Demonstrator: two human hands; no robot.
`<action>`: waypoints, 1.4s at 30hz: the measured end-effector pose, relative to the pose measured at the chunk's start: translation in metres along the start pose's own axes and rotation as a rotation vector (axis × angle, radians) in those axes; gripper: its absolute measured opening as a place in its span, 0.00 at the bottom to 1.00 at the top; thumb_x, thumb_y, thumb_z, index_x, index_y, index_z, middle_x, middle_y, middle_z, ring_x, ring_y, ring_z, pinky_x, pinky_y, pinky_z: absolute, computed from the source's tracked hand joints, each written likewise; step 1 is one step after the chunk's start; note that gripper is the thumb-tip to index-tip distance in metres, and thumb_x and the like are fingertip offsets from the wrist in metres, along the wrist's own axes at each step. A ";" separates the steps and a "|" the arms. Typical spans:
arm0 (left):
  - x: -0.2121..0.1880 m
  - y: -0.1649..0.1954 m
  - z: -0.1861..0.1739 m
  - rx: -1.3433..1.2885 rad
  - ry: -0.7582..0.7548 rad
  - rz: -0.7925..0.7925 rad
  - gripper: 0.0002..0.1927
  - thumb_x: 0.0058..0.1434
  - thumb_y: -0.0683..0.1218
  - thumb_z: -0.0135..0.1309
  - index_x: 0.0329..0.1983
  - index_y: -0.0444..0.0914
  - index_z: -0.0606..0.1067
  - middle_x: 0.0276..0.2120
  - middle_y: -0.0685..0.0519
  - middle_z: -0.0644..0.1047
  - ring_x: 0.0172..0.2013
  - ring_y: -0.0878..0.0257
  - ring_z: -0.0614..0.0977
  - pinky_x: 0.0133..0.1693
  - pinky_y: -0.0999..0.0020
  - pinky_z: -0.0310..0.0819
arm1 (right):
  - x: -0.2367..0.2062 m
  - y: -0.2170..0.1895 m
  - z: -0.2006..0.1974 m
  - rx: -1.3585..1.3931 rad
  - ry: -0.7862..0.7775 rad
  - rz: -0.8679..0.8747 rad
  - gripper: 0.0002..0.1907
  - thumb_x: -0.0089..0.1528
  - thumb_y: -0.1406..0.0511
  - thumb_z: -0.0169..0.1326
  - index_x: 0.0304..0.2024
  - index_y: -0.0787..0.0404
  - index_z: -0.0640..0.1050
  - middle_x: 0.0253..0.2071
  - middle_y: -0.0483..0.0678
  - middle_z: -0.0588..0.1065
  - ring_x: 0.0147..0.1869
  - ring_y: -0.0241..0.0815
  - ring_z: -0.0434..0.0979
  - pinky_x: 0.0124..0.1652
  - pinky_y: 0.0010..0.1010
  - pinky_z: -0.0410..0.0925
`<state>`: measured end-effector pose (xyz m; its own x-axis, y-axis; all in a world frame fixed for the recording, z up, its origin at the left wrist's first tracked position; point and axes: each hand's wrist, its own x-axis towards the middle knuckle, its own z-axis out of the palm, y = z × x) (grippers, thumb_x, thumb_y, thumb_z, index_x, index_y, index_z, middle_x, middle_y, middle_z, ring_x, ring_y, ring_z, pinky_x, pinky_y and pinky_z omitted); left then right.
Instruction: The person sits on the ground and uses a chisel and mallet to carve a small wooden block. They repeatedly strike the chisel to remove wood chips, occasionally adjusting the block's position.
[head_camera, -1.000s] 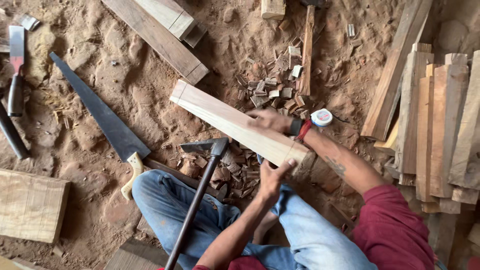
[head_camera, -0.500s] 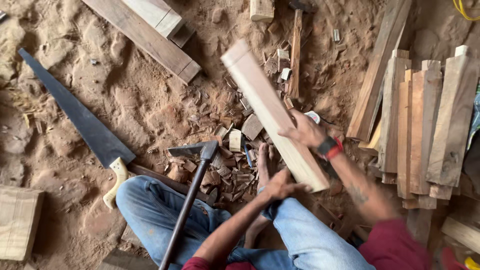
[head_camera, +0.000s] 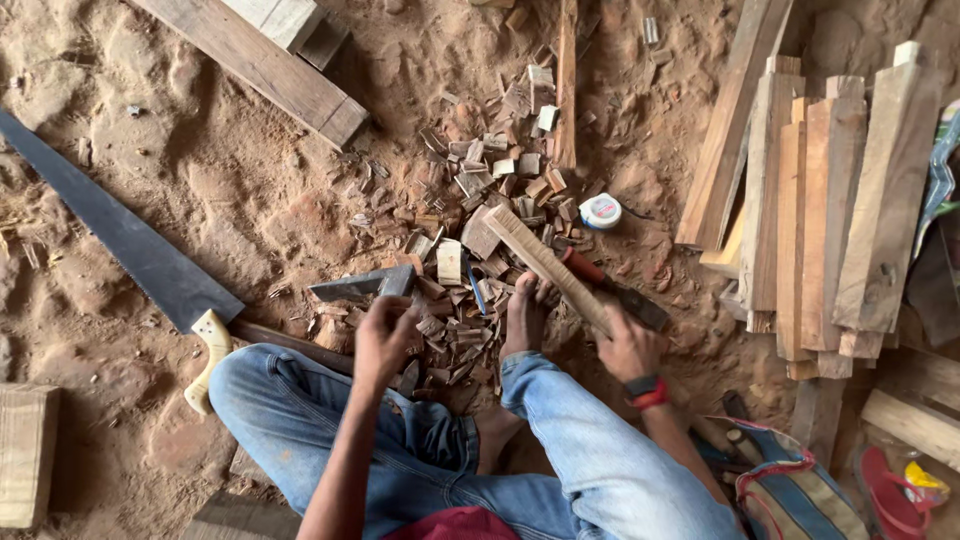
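My right hand (head_camera: 628, 345) has stood the wood block (head_camera: 545, 262) up on the floor, closed around its upper end, braced beside my foot (head_camera: 524, 318). My left hand (head_camera: 385, 335) has moved to the adze (head_camera: 362, 285), fingers closing on its handle among the chips (head_camera: 480, 200).

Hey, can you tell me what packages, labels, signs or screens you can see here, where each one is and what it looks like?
Round tape measure: on the dirt right of the wood chip pile, white face label with a teal rim.
Bag: lower right by the person's leg, striped blue, red and tan cloth.
Wrapper: bottom right corner, yellow and red, crumpled.
No signs or screens in view.
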<state>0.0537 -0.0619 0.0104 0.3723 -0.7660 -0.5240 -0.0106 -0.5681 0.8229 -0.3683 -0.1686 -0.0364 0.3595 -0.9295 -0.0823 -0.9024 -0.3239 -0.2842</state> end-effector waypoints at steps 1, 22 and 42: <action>-0.005 -0.004 -0.005 0.017 0.033 0.040 0.12 0.66 0.48 0.56 0.47 0.36 0.76 0.37 0.48 0.83 0.33 0.62 0.85 0.36 0.68 0.84 | -0.004 -0.001 0.005 -0.016 0.068 -0.056 0.25 0.56 0.65 0.60 0.57 0.59 0.76 0.43 0.58 0.82 0.36 0.53 0.82 0.33 0.43 0.74; 0.025 -0.045 -0.046 0.040 -0.173 -0.327 0.32 0.59 0.55 0.60 0.61 0.33 0.67 0.36 0.42 0.84 0.27 0.58 0.83 0.30 0.64 0.79 | 0.048 -0.010 -0.042 0.120 -0.133 0.082 0.17 0.65 0.55 0.58 0.55 0.52 0.79 0.45 0.50 0.82 0.39 0.48 0.83 0.36 0.40 0.75; 0.037 -0.061 -0.048 0.121 -0.276 -0.256 0.30 0.61 0.59 0.59 0.56 0.31 0.78 0.31 0.48 0.83 0.28 0.61 0.82 0.33 0.65 0.76 | 0.168 -0.059 -0.118 1.284 0.411 -0.406 0.03 0.65 0.67 0.55 0.38 0.55 0.73 0.29 0.42 0.72 0.28 0.33 0.72 0.26 0.27 0.70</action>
<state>0.1133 -0.0414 -0.0486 0.1142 -0.6374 -0.7620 -0.0649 -0.7702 0.6345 -0.2825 -0.3266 0.0794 0.2435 -0.8682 0.4324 0.1689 -0.4011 -0.9003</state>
